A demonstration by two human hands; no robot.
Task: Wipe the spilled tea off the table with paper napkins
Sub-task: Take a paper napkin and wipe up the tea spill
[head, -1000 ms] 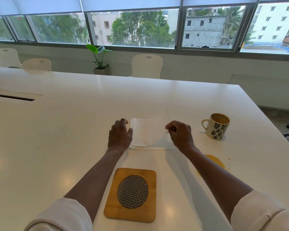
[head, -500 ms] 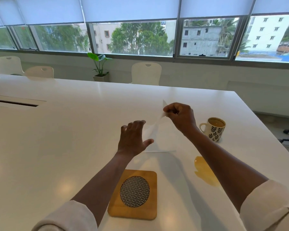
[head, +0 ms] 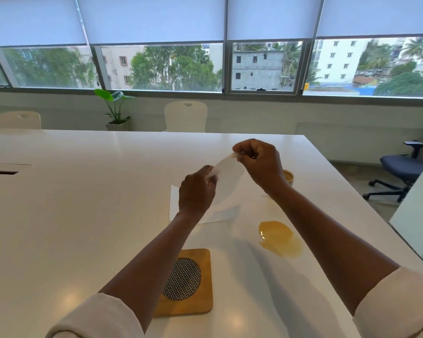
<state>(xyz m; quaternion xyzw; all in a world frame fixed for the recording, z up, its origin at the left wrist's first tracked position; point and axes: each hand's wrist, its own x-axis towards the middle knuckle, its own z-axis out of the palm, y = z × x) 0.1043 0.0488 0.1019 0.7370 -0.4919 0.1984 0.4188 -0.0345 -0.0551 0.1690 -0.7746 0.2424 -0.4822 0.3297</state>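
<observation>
Half a second ago the left hand (head: 197, 191) hovered open; now its fingers pinch the lifted paper napkin (head: 226, 181), whose upper corner the right hand (head: 260, 164) pinches. The tea spill (head: 280, 239) lies unwiped on the tabletop (head: 83, 203); wiping seems next.
</observation>
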